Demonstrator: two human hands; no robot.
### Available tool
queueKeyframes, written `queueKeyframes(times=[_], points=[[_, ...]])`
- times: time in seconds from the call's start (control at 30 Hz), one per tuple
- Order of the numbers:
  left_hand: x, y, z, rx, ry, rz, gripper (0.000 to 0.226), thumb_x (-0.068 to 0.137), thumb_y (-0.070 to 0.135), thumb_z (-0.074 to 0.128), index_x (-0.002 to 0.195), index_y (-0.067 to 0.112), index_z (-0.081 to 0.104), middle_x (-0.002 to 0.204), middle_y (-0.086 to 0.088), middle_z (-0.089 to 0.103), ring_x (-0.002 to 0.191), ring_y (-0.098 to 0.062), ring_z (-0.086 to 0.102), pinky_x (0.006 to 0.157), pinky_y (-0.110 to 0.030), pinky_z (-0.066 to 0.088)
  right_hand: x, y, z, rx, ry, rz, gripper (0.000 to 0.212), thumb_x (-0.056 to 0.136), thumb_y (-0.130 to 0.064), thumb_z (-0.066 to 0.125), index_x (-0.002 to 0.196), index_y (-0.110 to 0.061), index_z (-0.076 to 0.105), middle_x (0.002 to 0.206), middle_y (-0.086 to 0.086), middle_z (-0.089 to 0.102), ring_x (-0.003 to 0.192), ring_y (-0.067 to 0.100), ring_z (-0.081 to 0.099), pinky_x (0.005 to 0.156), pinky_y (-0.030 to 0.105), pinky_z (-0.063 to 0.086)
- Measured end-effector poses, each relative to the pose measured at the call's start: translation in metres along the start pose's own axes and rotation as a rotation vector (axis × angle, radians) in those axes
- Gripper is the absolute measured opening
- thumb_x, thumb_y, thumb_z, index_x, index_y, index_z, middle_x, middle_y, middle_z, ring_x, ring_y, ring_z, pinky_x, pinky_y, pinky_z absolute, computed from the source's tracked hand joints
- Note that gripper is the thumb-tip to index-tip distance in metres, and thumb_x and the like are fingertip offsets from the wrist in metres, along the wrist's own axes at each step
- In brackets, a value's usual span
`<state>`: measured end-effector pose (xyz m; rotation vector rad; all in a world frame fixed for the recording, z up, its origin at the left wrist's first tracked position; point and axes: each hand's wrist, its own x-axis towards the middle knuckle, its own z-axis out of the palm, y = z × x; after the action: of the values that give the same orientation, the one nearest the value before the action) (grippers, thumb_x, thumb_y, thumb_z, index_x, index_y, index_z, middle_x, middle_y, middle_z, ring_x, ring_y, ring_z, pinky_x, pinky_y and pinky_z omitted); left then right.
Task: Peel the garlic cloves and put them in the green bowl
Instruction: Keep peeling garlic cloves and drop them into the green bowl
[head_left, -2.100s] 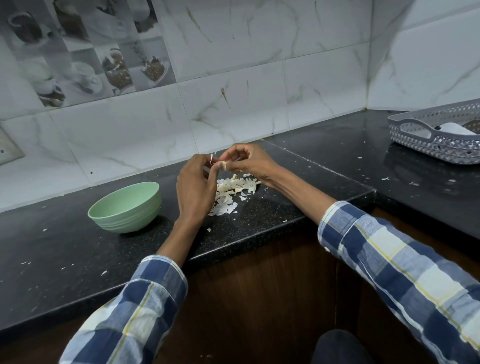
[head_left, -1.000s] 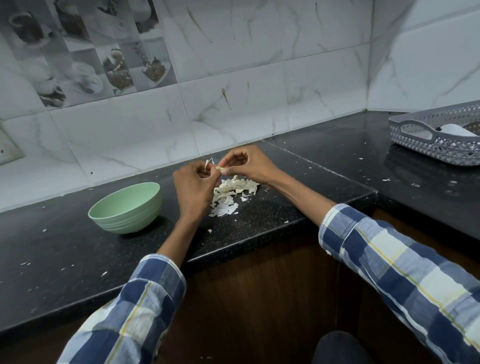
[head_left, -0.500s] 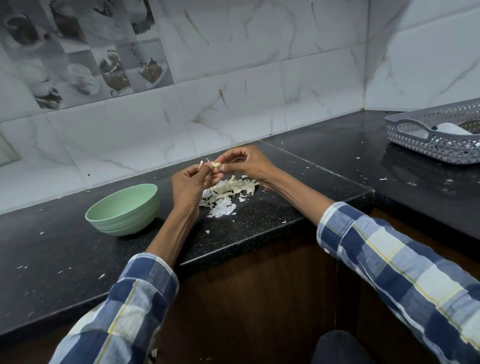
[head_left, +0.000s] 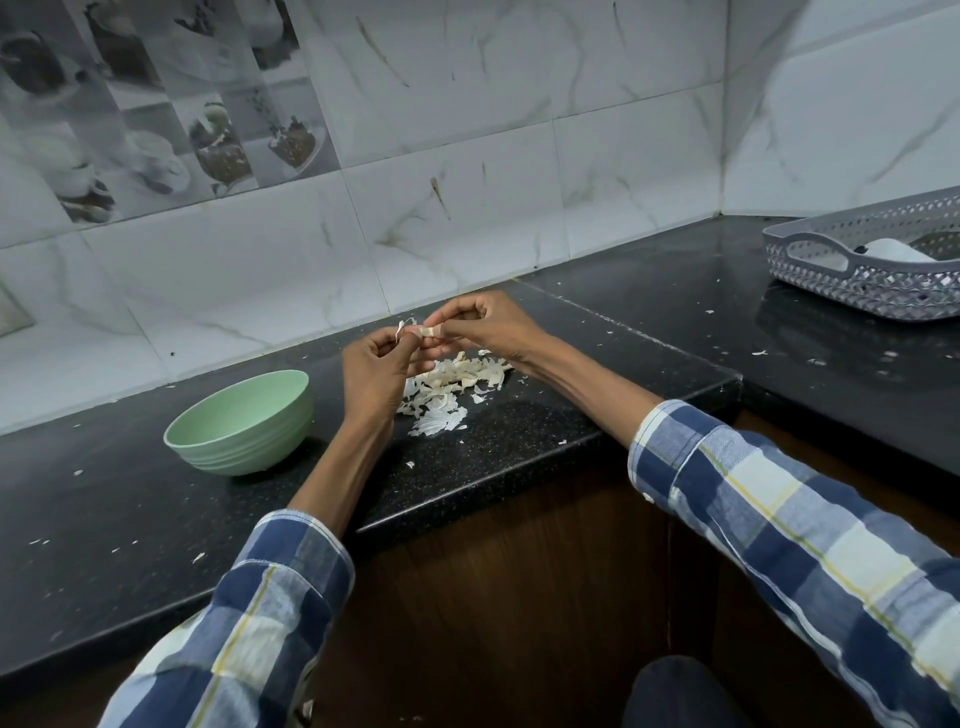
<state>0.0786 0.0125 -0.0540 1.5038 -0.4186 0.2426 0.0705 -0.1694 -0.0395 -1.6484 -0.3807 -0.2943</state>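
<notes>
Pale garlic clove (head_left: 427, 331) pinched between left hand (head_left: 375, 370) and right hand (head_left: 488, 326).

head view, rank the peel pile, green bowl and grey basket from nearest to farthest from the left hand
From the left hand:
1. Peel pile, on the counter just to its right, partly under both hands.
2. Green bowl, on the counter to its left.
3. Grey basket, far right, on the other run of counter near the corner.
</notes>
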Motion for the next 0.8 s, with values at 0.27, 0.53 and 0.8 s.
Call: queueKeyframes(times=[0.27, 0.53, 0.8], points=[[0.003, -0.003, 0.001, -0.064, -0.03, -0.016, 0.02, 0.106, 0.013, 0.06, 0.109, -0.004, 0.068, 0.094, -0.019, 0.08, 0.083, -0.028, 0.079, 0.069, -0.027, 0.064, 0.002, -0.004, -0.002, 0.207, 0.02, 0.088, 0.018, 0.092, 0.004, 0.067, 0.11, 0.006, 0.072, 0.089, 0.016, 0.075, 0.079, 0.016, 0.075, 0.076, 0.022, 0.061], [0.001, -0.001, -0.001, 0.165, 0.033, 0.05, 0.026, 0.109, 0.024, 0.056, 0.096, 0.008, 0.072, 0.087, -0.007, 0.078, 0.072, -0.017, 0.075, 0.061, -0.028, 0.061, 0.0, -0.007, -0.003, 0.322, 0.046, 0.115, 0.011, 0.095, 0.0, 0.065, 0.103, 0.001, 0.072, 0.083, 0.013, 0.073, 0.073, 0.016, 0.069, 0.07, 0.021, 0.061], [-0.013, 0.001, 0.004, 0.52, -0.124, 0.207, 0.022, 0.08, 0.029, 0.092, 0.093, 0.018, 0.078, 0.084, 0.003, 0.078, 0.075, -0.015, 0.075, 0.07, -0.033, 0.063, 0.001, -0.007, -0.003, 0.306, 0.022, 0.112, 0.011, 0.097, -0.002, 0.063, 0.104, -0.001, 0.072, 0.086, 0.011, 0.074, 0.075, 0.014, 0.069, 0.07, 0.02, 0.059]])
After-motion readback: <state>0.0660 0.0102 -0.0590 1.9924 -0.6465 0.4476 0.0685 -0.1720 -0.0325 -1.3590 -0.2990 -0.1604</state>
